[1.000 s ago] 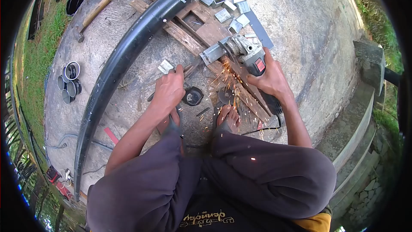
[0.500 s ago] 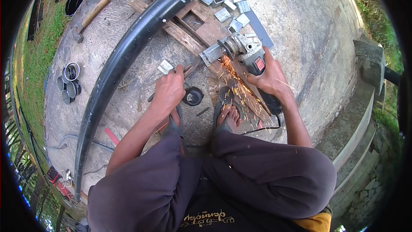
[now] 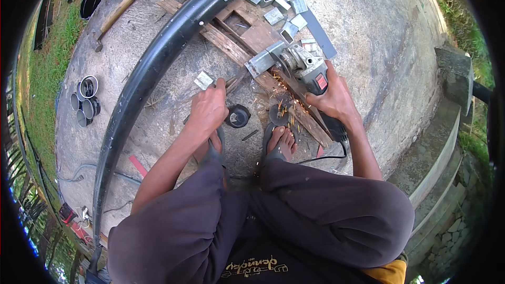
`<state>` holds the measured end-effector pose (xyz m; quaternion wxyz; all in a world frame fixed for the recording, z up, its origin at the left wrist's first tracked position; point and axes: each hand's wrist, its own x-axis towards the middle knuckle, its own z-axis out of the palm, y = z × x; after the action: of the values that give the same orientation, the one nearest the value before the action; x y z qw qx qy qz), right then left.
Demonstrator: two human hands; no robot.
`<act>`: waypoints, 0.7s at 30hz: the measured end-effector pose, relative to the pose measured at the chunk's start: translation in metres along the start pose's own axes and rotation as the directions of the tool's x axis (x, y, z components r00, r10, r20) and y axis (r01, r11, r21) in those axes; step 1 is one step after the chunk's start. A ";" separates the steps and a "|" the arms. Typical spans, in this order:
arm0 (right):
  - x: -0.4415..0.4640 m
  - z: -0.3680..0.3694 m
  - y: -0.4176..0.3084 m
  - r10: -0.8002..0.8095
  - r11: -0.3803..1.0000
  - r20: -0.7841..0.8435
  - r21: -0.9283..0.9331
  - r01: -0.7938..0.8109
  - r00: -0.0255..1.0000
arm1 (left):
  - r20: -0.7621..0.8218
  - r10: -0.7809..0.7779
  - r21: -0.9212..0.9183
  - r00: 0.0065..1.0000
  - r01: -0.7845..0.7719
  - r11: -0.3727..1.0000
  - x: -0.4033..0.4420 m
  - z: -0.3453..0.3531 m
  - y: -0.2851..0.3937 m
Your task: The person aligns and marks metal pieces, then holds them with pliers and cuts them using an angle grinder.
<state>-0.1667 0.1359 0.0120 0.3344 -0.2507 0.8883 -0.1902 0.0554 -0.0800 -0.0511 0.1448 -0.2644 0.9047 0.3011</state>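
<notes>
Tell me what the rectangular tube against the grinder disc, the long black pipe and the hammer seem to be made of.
Rectangular tube: probably galvanized steel; silvery-grey dull sheen, with orange sparks near the cut.
Long black pipe: likely plastic, though painted metal is possible; smooth, glossy, pale scuffs.
Hammer: handle apparently bare wood, tan and matte; head likely steel, dark grey.

Open concrete (image 3: 389,47) lies right of the grinder (image 3: 310,68); the black pipe (image 3: 150,68) bars the left.
</notes>
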 end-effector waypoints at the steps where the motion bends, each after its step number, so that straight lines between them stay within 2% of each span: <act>1: 0.000 0.000 0.001 0.010 1.000 0.007 -0.004 -0.010 1.000 | 0.004 -0.005 -0.005 1.000 0.005 1.000 0.000 0.000 0.001; 17: -0.009 0.000 0.013 0.053 0.998 0.015 -0.023 -0.052 0.998 | 0.131 -0.071 -0.137 0.989 0.089 0.987 0.003 -0.010 -0.001; 21: -0.009 0.004 0.021 0.047 0.999 -0.004 0.008 -0.047 0.999 | 0.124 0.056 -0.264 0.991 -0.022 0.964 0.009 -0.005 -0.021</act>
<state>-0.1648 0.1575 0.0033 0.3380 -0.2280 0.8939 -0.1861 0.0597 -0.1009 -0.0611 0.1612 -0.2433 0.8506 0.4373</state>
